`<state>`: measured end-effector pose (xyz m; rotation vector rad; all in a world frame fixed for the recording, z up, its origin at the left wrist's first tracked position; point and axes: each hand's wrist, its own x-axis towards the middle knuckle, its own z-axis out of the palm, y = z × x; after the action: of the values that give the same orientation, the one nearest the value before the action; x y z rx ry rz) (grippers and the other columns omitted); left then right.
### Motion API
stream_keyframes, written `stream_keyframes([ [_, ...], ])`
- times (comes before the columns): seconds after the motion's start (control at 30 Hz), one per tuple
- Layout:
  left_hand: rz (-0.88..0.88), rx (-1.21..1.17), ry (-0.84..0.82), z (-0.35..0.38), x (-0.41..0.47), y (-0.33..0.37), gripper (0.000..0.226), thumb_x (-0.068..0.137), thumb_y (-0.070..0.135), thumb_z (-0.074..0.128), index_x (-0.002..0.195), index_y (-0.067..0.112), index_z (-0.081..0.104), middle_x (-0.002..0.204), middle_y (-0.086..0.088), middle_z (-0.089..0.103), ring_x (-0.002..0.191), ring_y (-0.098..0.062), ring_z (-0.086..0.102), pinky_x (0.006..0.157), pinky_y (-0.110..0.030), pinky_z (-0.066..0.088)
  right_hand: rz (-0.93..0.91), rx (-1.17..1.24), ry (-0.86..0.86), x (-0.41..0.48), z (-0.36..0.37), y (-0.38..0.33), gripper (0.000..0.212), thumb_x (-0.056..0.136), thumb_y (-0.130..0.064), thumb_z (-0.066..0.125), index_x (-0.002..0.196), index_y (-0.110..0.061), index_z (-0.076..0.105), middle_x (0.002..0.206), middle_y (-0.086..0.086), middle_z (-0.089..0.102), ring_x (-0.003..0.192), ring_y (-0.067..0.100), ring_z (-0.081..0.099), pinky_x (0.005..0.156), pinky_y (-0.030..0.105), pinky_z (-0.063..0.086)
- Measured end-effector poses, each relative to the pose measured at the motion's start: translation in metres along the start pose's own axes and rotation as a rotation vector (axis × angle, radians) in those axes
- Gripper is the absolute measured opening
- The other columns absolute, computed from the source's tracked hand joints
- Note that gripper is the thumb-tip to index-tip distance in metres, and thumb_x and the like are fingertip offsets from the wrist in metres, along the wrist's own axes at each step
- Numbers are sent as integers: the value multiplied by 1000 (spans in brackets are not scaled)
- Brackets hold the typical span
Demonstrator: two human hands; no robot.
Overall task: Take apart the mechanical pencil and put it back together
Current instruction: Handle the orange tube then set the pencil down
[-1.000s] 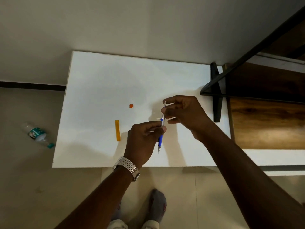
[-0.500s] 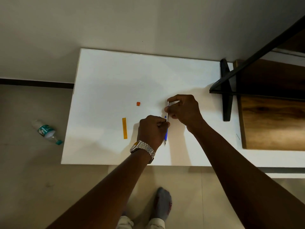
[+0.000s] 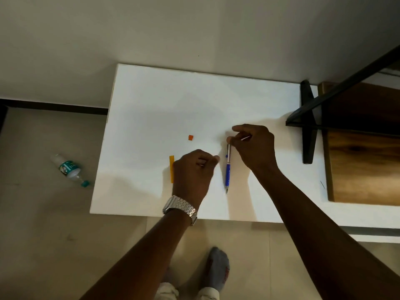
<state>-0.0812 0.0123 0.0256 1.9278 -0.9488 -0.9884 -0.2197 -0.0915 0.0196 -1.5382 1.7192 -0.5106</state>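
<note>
Pencil (image 3: 227,167) lies flat on the white bench (image 3: 151,100), tip toward me. I think I am at the taking-apart step, working at its top end. Next I must pull that end off gently. My left hand (image 3: 192,172) is curled shut beside it; I cannot tell if it holds anything. Farther off, my right hand (image 3: 253,146) pinches the pencil's top.
</note>
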Motion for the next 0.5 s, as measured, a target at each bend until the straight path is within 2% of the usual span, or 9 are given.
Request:
stream_keyframes([
  [0.07,-5,-26,130,-24,0,-9,15,83,26,81,82,12,76,73,0,76,66,-7,72,64,-27,61,-47,5,-5,-1,5,-11,22,86,-21,83,108,-16,81,87,-2,75,69,-2,65,69,-1,44],
  [0.1,7,-12,194,-36,0,-14,15,82,24,82,83,10,75,75,-1,76,67,-6,71,64,-17,57,-75,8,-26,-2,9,-19,20,87,-21,82,106,-15,82,88,-1,76,69,0,67,72,6,50],
  [0.13,12,12,239,-48,0,-19,17,80,23,83,85,9,75,78,-4,76,67,-6,70,63,-8,52,-106,-6,-55,-4,15,-26,20,88,-22,81,106,-14,82,93,1,77,74,4,69,79,17,56],
  [0.2,-5,87,240,-64,1,-27,29,77,27,86,94,7,74,85,-6,74,71,-8,68,62,-3,47,-193,-108,-120,-7,31,-42,21,90,-20,78,109,-12,82,109,6,79,95,18,73,95,33,55],
  [0.27,-53,188,150,-69,4,-33,43,72,35,88,101,9,71,89,-5,71,73,-12,68,66,-10,50,-276,-241,-185,-9,47,-54,20,92,-15,72,109,-9,81,117,9,78,109,26,71,98,38,53],
  [0.33,-108,242,68,-68,6,-35,49,70,38,89,105,10,69,92,-5,72,77,-17,71,73,-27,59,-302,-358,-245,-9,59,-61,21,92,-12,67,108,-7,80,116,10,77,112,29,69,95,38,52],
  [0.4,-120,252,38,-65,7,-35,41,73,31,87,104,10,69,90,-6,73,79,-24,73,78,-42,61,-311,-474,-273,-9,66,-64,23,94,-13,63,111,-7,77,119,10,75,114,29,67,96,36,51],
  [0.5,-100,253,40,-62,7,-37,26,79,21,82,99,10,71,84,-6,75,79,-26,74,78,-45,60,-340,-577,-274,-11,69,-65,21,94,-8,56,104,-6,75,113,11,73,108,30,67,90,35,52],
])
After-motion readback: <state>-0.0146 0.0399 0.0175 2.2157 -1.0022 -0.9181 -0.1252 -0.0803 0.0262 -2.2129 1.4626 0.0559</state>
